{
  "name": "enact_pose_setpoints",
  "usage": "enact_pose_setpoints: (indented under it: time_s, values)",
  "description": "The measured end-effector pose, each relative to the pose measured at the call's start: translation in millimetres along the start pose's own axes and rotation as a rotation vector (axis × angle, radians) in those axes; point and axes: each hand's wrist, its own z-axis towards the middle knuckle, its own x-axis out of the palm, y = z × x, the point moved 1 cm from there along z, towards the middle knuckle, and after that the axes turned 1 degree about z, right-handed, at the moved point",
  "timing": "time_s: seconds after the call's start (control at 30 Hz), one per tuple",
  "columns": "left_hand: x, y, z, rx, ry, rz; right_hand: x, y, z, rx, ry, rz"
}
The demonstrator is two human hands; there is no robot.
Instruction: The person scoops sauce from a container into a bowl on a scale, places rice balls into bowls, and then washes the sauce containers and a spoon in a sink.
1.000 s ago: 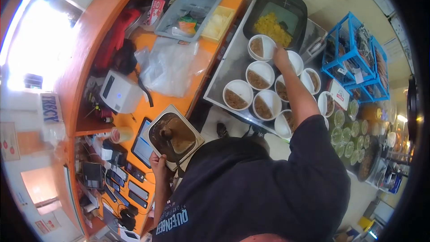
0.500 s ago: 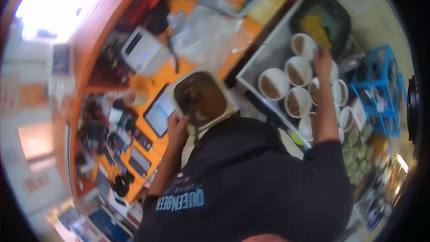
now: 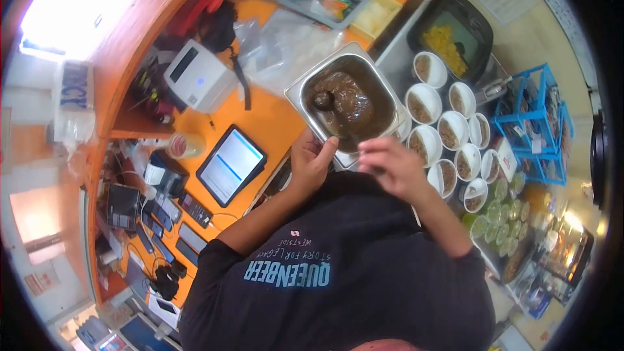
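Observation:
A square metal pan [image 3: 311, 116] of thick brown sauce sits tilted in front of my body. My left hand [image 3: 313, 161] is closed on its near left edge, thumb over the rim. Inside lies a ladle [image 3: 323, 100], its round bowl coated in the brown sauce and its handle running toward my right hand [image 3: 393, 166]. That hand is at the pan's near right corner, slightly blurred, with fingers curled at the handle's end. To the right stand several white bowls [image 3: 424, 104], each partly filled with brown, crumbly-looking food.
A dark tub [image 3: 478, 23] with yellow food [image 3: 444, 44] stands behind the bowls. Blue racks [image 3: 534, 117] and green-topped cups [image 3: 484, 226] are at right. A tablet [image 3: 231, 165], a white printer-like box [image 3: 200, 78] and plastic bags [image 3: 296, 45] lie on the orange counter [image 3: 188, 172].
My right hand has come back from above the white bowls to the pan's near corner. The pan has shifted right and up in view, still held by my left hand.

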Motion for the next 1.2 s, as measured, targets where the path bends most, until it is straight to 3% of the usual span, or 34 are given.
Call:
enact_pose_setpoints:
  time_s: [0.13,0.23,0.47,0.63,0.77,0.93,1.0,1.13,1.2]
  values:
    - [16,10,-1,-0.003,0.095,0.032,-42,9,-27,0.205,-0.293,0.071]
    - [35,14,-8,-0.028,0.192,0.026,-62,22,-47,0.209,-0.363,-0.119]
    - [91,39,-41,-0.122,0.479,-0.001,-69,48,-118,0.064,-0.226,-0.352]
    - [145,67,-92,-0.18,0.624,0.055,-91,89,-220,0.209,-0.322,-0.295]
    - [201,96,-163,-0.236,0.758,0.029,-98,123,-333,0.369,-0.58,-0.271]
    - [263,130,-272,-0.26,0.904,0.043,-92,184,-465,0.51,-1.029,0.111]
    - [276,151,-300,-0.292,1.047,0.1,-94,207,-504,0.56,-1.217,0.213]
    - [318,166,-350,-0.357,1.182,0.155,-101,235,-568,0.494,-1.582,0.515]
    - [334,173,-369,-0.399,1.27,0.17,-100,244,-597,0.491,-1.662,0.537]
